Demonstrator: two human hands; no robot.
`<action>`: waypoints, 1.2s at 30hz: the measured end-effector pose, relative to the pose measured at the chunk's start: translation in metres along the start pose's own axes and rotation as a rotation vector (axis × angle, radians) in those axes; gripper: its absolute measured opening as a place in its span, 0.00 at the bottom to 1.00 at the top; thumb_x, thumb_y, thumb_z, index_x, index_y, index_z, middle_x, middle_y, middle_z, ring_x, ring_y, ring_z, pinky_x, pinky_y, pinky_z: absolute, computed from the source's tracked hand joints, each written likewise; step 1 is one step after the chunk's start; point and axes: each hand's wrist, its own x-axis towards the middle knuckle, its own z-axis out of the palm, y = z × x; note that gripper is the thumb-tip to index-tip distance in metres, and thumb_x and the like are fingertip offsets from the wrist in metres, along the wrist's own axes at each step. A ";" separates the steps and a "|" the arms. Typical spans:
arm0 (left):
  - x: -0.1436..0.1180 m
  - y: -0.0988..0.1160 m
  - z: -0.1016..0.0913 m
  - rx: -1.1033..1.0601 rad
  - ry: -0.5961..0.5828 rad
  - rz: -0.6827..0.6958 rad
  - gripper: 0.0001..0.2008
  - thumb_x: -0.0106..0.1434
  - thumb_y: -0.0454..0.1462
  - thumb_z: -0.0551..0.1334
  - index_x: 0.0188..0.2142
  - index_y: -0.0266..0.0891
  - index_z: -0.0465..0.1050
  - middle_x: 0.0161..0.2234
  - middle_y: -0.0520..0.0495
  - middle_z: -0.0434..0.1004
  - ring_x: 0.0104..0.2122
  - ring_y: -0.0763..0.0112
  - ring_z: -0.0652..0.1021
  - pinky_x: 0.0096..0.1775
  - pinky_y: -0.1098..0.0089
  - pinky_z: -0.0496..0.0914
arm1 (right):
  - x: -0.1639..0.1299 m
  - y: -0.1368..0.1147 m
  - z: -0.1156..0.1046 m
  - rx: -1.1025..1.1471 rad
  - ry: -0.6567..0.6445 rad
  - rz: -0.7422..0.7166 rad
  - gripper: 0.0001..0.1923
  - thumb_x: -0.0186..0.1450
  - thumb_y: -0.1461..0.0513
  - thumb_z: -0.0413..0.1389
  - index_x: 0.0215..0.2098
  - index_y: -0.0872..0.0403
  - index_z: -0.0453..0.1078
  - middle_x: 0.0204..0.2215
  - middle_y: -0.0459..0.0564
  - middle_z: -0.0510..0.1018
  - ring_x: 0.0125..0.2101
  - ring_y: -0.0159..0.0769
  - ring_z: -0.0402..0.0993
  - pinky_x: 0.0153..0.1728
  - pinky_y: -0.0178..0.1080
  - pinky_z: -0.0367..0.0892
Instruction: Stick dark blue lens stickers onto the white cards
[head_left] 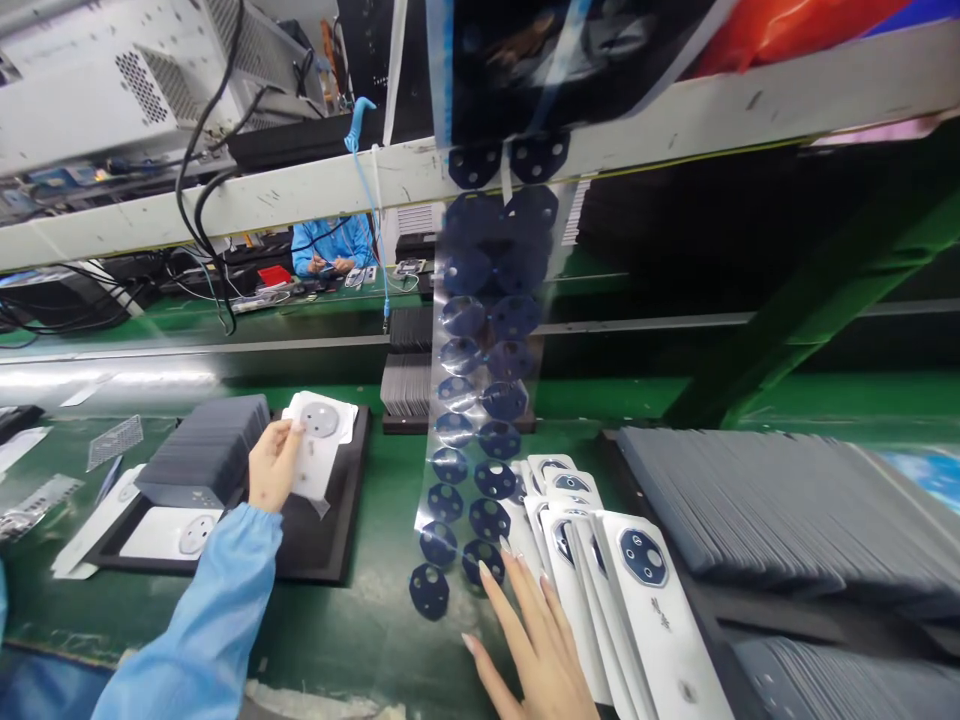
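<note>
My left hand [274,462] pinches the edge of a white phone back cover [318,455] over a black tray [341,530] at left. A grey round camera area shows on that cover, and other white pieces lie right behind it. My right hand [536,640] is spread, palm down, with its fingertips at the lower end of a hanging clear film strip [480,400]. Two columns of dark blue round stickers with holes [429,591] run down the strip. Whether the fingers touch the film, I cannot tell. Beside this hand lies a fanned pile of white phone covers [652,620] with dark camera stickers.
Grey stacked sheets [206,445] stand in the left tray. Longer rows of grey sheets [765,510] fill a black rack at right. A white shelf beam [300,205] crosses above, with black cables hanging. Across the bench sits a person in blue sleeves [334,245].
</note>
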 end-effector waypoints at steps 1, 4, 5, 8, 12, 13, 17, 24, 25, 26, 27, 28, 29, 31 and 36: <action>-0.016 0.006 0.001 -0.072 -0.032 -0.045 0.27 0.61 0.61 0.55 0.42 0.41 0.69 0.39 0.41 0.80 0.45 0.52 0.78 0.48 0.57 0.71 | 0.001 -0.001 0.000 0.018 0.002 0.004 0.33 0.72 0.58 0.49 0.72 0.57 0.48 0.68 0.60 0.59 0.61 0.54 0.67 0.55 0.51 0.67; -0.066 0.023 0.015 -0.268 -0.290 -0.194 0.25 0.56 0.59 0.65 0.32 0.39 0.72 0.31 0.43 0.80 0.35 0.57 0.81 0.38 0.63 0.74 | 0.005 -0.010 0.002 0.055 0.010 -0.002 0.32 0.72 0.59 0.50 0.71 0.56 0.49 0.66 0.59 0.63 0.62 0.52 0.66 0.56 0.50 0.66; -0.081 0.027 0.023 -0.369 -0.419 -0.283 0.23 0.55 0.56 0.68 0.30 0.39 0.73 0.29 0.44 0.79 0.32 0.60 0.80 0.36 0.65 0.73 | 0.008 -0.014 0.004 0.054 0.004 -0.021 0.32 0.72 0.58 0.50 0.71 0.56 0.50 0.66 0.59 0.64 0.62 0.52 0.65 0.56 0.50 0.66; -0.111 0.035 0.051 -0.697 -0.740 -0.630 0.19 0.48 0.48 0.76 0.27 0.37 0.74 0.25 0.49 0.76 0.26 0.70 0.77 0.31 0.73 0.70 | 0.014 -0.021 0.013 0.014 -0.040 -0.073 0.31 0.72 0.56 0.50 0.70 0.59 0.53 0.65 0.60 0.64 0.62 0.53 0.65 0.57 0.52 0.65; -0.128 0.041 0.076 -0.747 -0.840 -0.782 0.19 0.44 0.43 0.79 0.24 0.36 0.72 0.21 0.52 0.74 0.19 0.75 0.74 0.25 0.75 0.67 | 0.020 -0.020 0.027 -0.018 -0.033 -0.082 0.28 0.73 0.56 0.48 0.68 0.62 0.56 0.63 0.61 0.68 0.62 0.54 0.66 0.57 0.54 0.65; -0.130 0.042 0.078 -0.756 -0.845 -0.803 0.18 0.45 0.43 0.78 0.24 0.36 0.73 0.21 0.51 0.75 0.19 0.74 0.74 0.25 0.75 0.67 | 0.021 -0.020 0.028 -0.007 -0.008 -0.086 0.26 0.73 0.58 0.47 0.67 0.61 0.58 0.61 0.60 0.70 0.61 0.53 0.67 0.56 0.54 0.66; -0.142 0.053 0.071 -0.806 -0.812 -0.828 0.14 0.51 0.42 0.75 0.31 0.34 0.80 0.27 0.47 0.81 0.24 0.72 0.78 0.30 0.74 0.69 | 0.022 -0.020 0.023 0.096 0.129 -0.092 0.20 0.71 0.65 0.54 0.61 0.57 0.67 0.54 0.55 0.78 0.56 0.51 0.73 0.55 0.53 0.68; -0.156 0.072 0.059 -0.859 -0.786 -0.789 0.16 0.49 0.47 0.76 0.28 0.36 0.80 0.27 0.45 0.83 0.32 0.66 0.80 0.40 0.72 0.68 | 0.017 -0.025 0.007 0.216 0.292 -0.133 0.16 0.66 0.74 0.54 0.48 0.55 0.76 0.44 0.55 0.84 0.51 0.44 0.78 0.53 0.46 0.74; -0.157 0.074 0.059 -0.845 -0.796 -0.789 0.18 0.49 0.48 0.76 0.28 0.36 0.80 0.26 0.45 0.82 0.32 0.65 0.80 0.40 0.71 0.68 | 0.016 -0.026 0.004 0.231 0.313 -0.142 0.16 0.66 0.74 0.54 0.46 0.54 0.77 0.42 0.54 0.84 0.49 0.43 0.80 0.52 0.45 0.75; -0.157 0.075 0.060 -0.818 -0.785 -0.777 0.19 0.49 0.50 0.76 0.28 0.36 0.80 0.26 0.45 0.82 0.32 0.64 0.80 0.39 0.70 0.68 | 0.016 -0.028 0.001 0.250 0.328 -0.157 0.15 0.66 0.73 0.54 0.44 0.54 0.78 0.40 0.53 0.85 0.47 0.42 0.81 0.51 0.44 0.75; -0.157 0.075 0.061 -0.784 -0.749 -0.751 0.21 0.48 0.51 0.75 0.28 0.35 0.79 0.25 0.45 0.81 0.31 0.64 0.79 0.38 0.70 0.68 | 0.016 -0.030 -0.003 0.276 0.339 -0.170 0.14 0.66 0.73 0.54 0.43 0.54 0.78 0.38 0.53 0.85 0.44 0.41 0.82 0.50 0.43 0.76; -0.156 0.074 0.061 -0.750 -0.693 -0.715 0.22 0.48 0.51 0.75 0.28 0.35 0.79 0.24 0.46 0.79 0.30 0.65 0.78 0.36 0.70 0.68 | 0.016 -0.031 -0.008 0.324 0.337 -0.182 0.14 0.66 0.73 0.55 0.42 0.54 0.79 0.36 0.52 0.85 0.41 0.40 0.83 0.49 0.42 0.77; -0.156 0.073 0.062 -0.721 -0.625 -0.673 0.22 0.47 0.52 0.76 0.28 0.35 0.78 0.24 0.47 0.78 0.28 0.67 0.76 0.33 0.71 0.67 | 0.016 -0.033 -0.013 0.396 0.325 -0.170 0.14 0.65 0.73 0.56 0.41 0.53 0.79 0.34 0.51 0.85 0.38 0.39 0.83 0.46 0.40 0.77; -0.157 0.070 0.061 -0.690 -0.488 -0.595 0.24 0.46 0.53 0.76 0.27 0.36 0.74 0.22 0.53 0.72 0.23 0.74 0.71 0.27 0.75 0.63 | 0.015 -0.036 -0.024 0.613 0.291 0.004 0.12 0.64 0.72 0.59 0.38 0.50 0.79 0.31 0.49 0.83 0.32 0.35 0.82 0.39 0.35 0.78; -0.180 0.074 0.048 -0.528 -0.098 -0.352 0.25 0.57 0.59 0.66 0.33 0.41 0.68 0.25 0.57 0.69 0.24 0.76 0.68 0.27 0.78 0.64 | 0.019 -0.039 -0.051 1.176 0.306 0.846 0.08 0.56 0.55 0.70 0.30 0.48 0.79 0.27 0.46 0.79 0.29 0.34 0.77 0.32 0.32 0.75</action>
